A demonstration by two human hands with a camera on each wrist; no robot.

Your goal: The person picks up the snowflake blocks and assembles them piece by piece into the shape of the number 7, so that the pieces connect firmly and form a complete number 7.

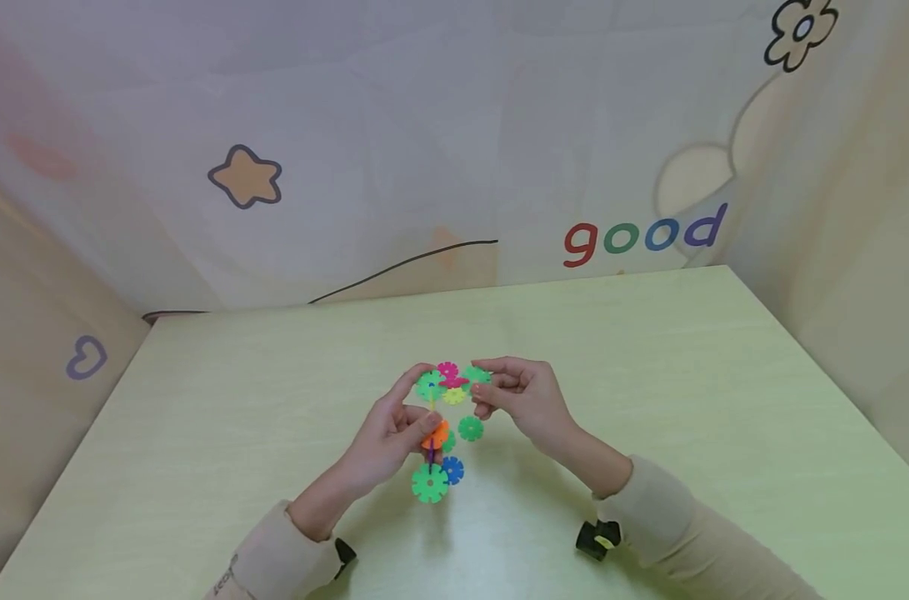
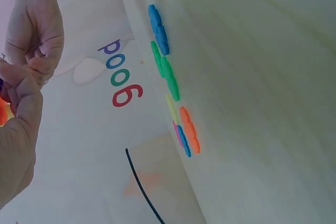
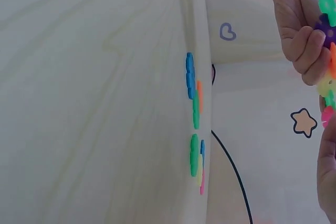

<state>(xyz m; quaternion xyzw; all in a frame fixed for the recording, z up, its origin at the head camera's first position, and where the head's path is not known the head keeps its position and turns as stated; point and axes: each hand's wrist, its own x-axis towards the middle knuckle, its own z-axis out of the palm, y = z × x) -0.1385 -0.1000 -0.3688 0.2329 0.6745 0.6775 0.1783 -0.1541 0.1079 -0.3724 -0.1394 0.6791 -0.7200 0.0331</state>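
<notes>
My left hand [image 1: 387, 437] grips a chain of notched plastic discs around its middle. From the bottom the chain runs from a green disc [image 1: 430, 485] through a purple disc [image 3: 325, 31], an orange disc [image 1: 437, 435] and a yellow disc [image 3: 327, 85] to an upper green disc [image 1: 427, 386]. A pink disc [image 1: 454, 382] sticks out to the right from that top one. Thumb and fingers of my right hand [image 1: 531, 400] pinch another green disc [image 1: 477, 377] beside the pink one; whether the two are joined, I cannot tell.
Loose discs lie flat on the pale table [image 1: 274, 375], partly behind the hands: a green disc [image 1: 471, 428], a blue disc [image 1: 452, 471], a yellow disc [image 1: 454, 397] and others. An orange disc [image 2: 190, 129] shows in the left wrist view. A printed cloth [image 1: 394, 150] hangs behind the table.
</notes>
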